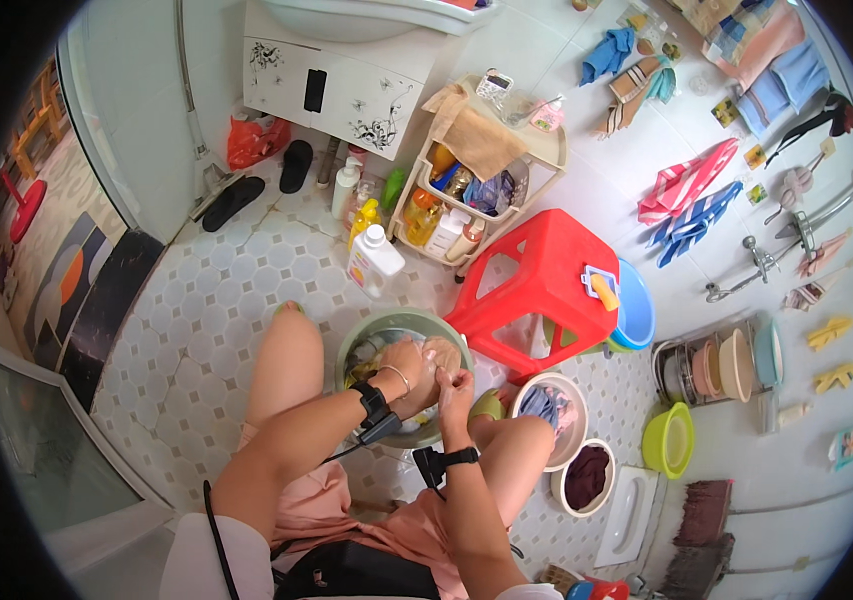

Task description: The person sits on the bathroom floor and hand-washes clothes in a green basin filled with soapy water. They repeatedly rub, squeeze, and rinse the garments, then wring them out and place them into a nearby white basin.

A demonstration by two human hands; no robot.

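Both my hands are over a grey-green basin (pixel 349 338) standing on the floor between my knees. In it lie wet clothes in water, partly hidden by my hands. A thin tan cloth piece (pixel 415 399), perhaps a sock, is stretched between my hands over the basin. My left hand (pixel 403 364) is closed on its far side, fingers partly out of sight. At the basin's right side, my right hand (pixel 456 391) pinches the cloth's edge with its fingertips.
A red plastic stool (pixel 547 250) stands just beyond the basin to the right. Close by on the right are a pale basin of clothes (pixel 577 440) and a smaller white basin (pixel 564 495) with dark cloth. A white detergent bottle (pixel 375 262) stands ahead, before a shelf cart (pixel 487 225).
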